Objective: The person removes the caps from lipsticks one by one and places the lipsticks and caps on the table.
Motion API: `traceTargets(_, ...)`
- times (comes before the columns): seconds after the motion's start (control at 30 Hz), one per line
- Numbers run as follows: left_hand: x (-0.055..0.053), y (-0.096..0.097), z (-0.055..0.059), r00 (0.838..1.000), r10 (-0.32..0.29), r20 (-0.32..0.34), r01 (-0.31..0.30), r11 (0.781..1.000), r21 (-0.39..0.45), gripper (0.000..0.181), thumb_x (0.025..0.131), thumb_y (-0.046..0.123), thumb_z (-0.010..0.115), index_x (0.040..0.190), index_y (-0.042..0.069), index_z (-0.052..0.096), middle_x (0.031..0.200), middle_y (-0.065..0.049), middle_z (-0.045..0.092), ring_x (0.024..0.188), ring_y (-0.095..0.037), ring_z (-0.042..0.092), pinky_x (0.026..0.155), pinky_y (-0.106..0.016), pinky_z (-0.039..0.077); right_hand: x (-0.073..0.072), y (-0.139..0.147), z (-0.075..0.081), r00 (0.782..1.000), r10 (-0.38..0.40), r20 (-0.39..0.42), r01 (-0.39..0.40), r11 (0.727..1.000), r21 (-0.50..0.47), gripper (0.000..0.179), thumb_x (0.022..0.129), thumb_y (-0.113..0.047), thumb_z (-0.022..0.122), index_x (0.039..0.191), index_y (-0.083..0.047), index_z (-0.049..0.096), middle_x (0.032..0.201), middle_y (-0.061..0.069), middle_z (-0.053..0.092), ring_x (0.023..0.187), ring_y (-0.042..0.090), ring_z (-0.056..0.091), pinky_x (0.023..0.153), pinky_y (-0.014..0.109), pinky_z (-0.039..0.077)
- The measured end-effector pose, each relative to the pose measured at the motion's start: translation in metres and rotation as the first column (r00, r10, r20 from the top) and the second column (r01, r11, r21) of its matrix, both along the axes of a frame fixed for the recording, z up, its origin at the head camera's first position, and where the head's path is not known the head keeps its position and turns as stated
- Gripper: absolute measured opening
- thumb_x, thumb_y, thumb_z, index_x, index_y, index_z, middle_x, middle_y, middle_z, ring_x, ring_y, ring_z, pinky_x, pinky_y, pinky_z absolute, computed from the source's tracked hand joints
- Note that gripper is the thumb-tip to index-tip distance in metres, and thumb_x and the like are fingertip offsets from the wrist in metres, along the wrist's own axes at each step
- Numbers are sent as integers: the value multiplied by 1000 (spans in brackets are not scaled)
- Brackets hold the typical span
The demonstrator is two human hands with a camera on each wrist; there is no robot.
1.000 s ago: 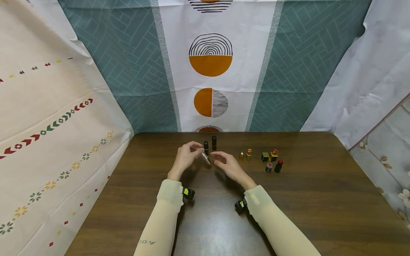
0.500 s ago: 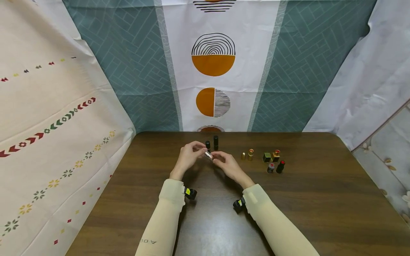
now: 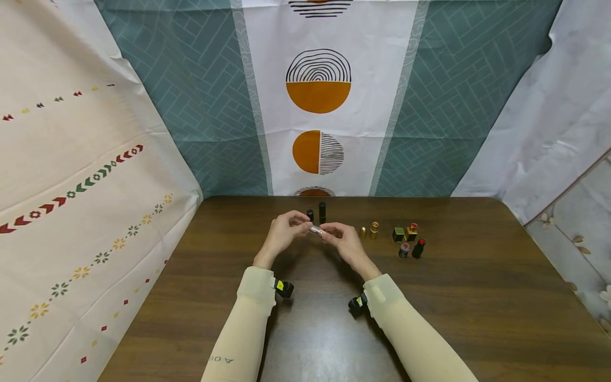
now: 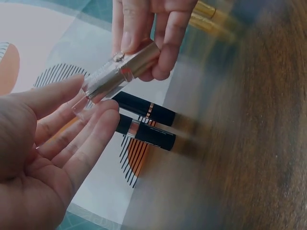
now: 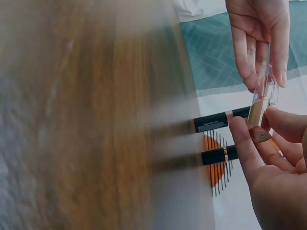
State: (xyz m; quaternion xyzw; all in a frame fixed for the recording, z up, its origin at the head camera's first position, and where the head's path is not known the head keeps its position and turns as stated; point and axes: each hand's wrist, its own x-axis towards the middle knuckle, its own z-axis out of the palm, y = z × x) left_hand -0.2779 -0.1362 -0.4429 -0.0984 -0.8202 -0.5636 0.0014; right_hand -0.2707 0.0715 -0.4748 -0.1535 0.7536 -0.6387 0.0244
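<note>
A lipstick (image 3: pixel 315 230) with a shiny rose-gold body and a clear cap is held between both hands, off the table. My left hand (image 3: pixel 284 233) pinches its clear-cap end between thumb and fingers, as the left wrist view shows on the lipstick tube (image 4: pixel 120 69). On the opposite end, my right hand (image 3: pixel 347 245) grips the rose-gold base; the right wrist view shows the base's underside (image 5: pixel 260 135) between thumb and fingers. Just behind the hands stand two black lipstick tubes (image 3: pixel 322 212), upright and side by side, the left one partly hidden by the left hand.
Right of the hands stand a gold tube (image 3: pixel 374 230) and a small gold cap (image 3: pixel 363 232). Further right are a dark square cap (image 3: pixel 398 234), a gold square piece with red top (image 3: pixel 411 232) and two small red-topped items (image 3: pixel 418 249). Patterned cloth hangs behind the table.
The right hand has come to the lipstick's lower end and now grips it, where it was apart a second ago. The lipstick has turned from steeply slanted to nearly level.
</note>
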Motion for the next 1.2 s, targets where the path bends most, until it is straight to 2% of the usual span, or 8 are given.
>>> traceTargets(0.17,0,0,-1,999,-34,11,33,999,30,23,97,16,75,114,1,71,102,-15,76,100,-44,73,90,-55,58,0,5,4,1000,-28,-4,28,1000,7,25,100,-4,69,123,6,72,114,20,73,99,39,72,93,50,57)
traceTargets(0.33,0,1,-3,999,-46,20,45,998,52,23,97,17,76,113,1,72,100,-14,76,102,-46,72,91,-55,57,-2,11,5,999,-36,-31,36,999,9,24,100,-6,69,121,5,73,114,20,74,101,40,71,85,30,56)
traceTargets(0.4,1,2,-3,998,-50,25,48,997,58,22,97,16,76,113,1,72,100,-14,76,102,-47,72,91,-55,57,-2,14,7,998,-40,-45,41,999,12,24,100,-6,69,121,5,73,113,20,74,102,40,70,82,26,54)
traceTargets(0.57,0,7,-5,998,-64,13,63,997,54,21,97,15,76,111,0,71,99,-13,77,100,-44,73,89,-52,59,-3,21,8,997,-47,-59,48,999,11,26,100,-7,70,122,7,72,112,21,74,102,42,68,84,30,55)
traceTargets(0.73,-2,15,-8,998,-70,-6,71,995,68,20,96,14,77,110,0,72,101,-14,77,100,-43,74,88,-49,60,-3,29,10,998,-40,-39,40,999,-2,29,100,-8,70,123,9,71,113,23,73,103,43,68,87,35,57)
traceTargets(0.93,0,21,-8,991,-130,-12,130,988,87,29,98,16,75,118,-5,70,109,-14,76,106,-47,70,94,-53,57,0,39,13,998,-45,-33,45,999,15,29,100,-10,71,123,8,72,116,23,72,98,25,69,84,25,53)
traceTargets(1.03,1,22,-8,988,-151,-26,152,986,63,30,99,18,74,121,-2,73,112,-12,75,106,-41,72,95,-52,57,2,43,15,999,-42,-26,42,999,23,28,100,-10,71,122,7,72,117,22,72,98,24,69,84,23,53)
traceTargets(1.2,3,25,-11,987,-153,-48,154,988,22,25,97,23,77,117,9,79,112,-6,76,100,-23,74,90,-40,59,5,51,15,999,-38,-35,39,999,25,25,99,-7,72,121,6,74,115,21,73,99,28,71,82,21,54)
